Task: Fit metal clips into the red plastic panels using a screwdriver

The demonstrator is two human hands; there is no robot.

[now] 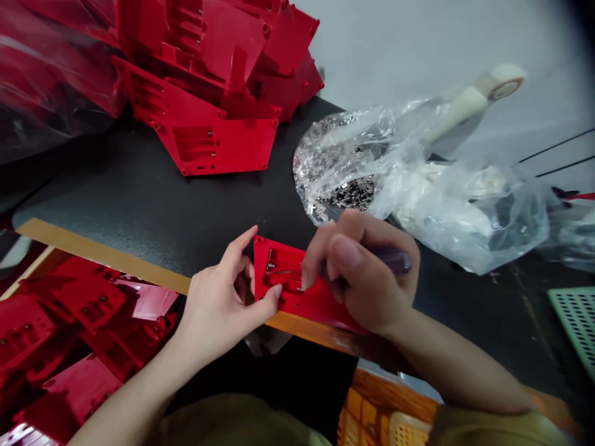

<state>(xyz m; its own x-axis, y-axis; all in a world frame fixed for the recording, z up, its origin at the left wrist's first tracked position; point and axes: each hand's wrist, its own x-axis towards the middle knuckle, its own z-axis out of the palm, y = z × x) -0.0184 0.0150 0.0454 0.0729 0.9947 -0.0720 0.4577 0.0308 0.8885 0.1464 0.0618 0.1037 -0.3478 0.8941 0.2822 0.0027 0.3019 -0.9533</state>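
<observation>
A red plastic panel (297, 303) with a recessed compartment lies at the table's front edge. Small metal springs (270, 265) sit inside that recess. My left hand (227, 294) steadies the panel's left end, thumb over the near edge and forefinger stretched along the far corner. Curled above the panel's right part, my right hand (372, 266) grips a tool with a translucent purplish handle (395, 260). Its fingertips are over the recess, and the tool's working end is mostly hidden behind them.
Several red panels (246, 145) are stacked at the back, beside a plastic-wrapped bundle (56, 68). A clear bag of small metal parts (353, 192) lies behind my right hand. More panels (88, 297) fill a container at lower left. An orange basket (362, 409) stands below the edge.
</observation>
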